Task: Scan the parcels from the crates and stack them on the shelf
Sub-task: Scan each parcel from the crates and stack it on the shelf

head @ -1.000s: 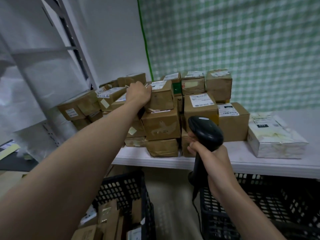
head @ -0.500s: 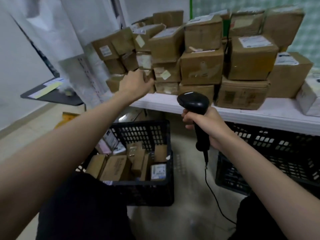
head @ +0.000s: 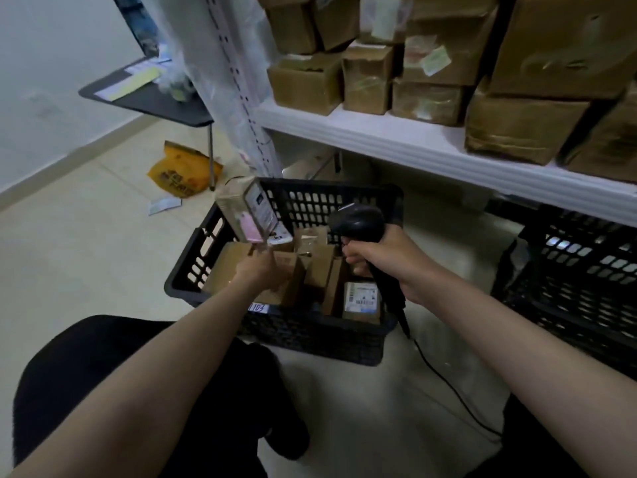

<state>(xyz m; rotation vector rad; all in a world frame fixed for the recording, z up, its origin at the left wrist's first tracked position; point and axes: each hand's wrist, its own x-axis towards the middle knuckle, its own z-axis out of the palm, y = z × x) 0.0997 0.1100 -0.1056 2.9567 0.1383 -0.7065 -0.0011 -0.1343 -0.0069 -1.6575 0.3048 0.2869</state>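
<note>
Down from the shelf stack comes the left hand [head: 263,267], which a second ago rested on a parcel up there; it now reaches into the black slotted plastic crate [head: 193,284] on the floor, and the view has tipped down with it. That hand lies over the brown cardboard parcels [head: 319,267] standing inside the crate; whether its fingers have closed on one I cannot tell, since they are hidden behind the hand. A small labelled carton [head: 250,215] sits tilted at the crate's far left corner, just beyond the hand. The right hand [head: 386,260] grips the handle of the black corded barcode scanner [head: 358,222], held above the crate's right side, nose towards the far wall. The step looks like picking the next parcel; the next move calls for lifting one clear and turning its label to the scanner. Stacked brown boxes [head: 427,63] fill the white shelf [head: 413,150] above the crate.
</note>
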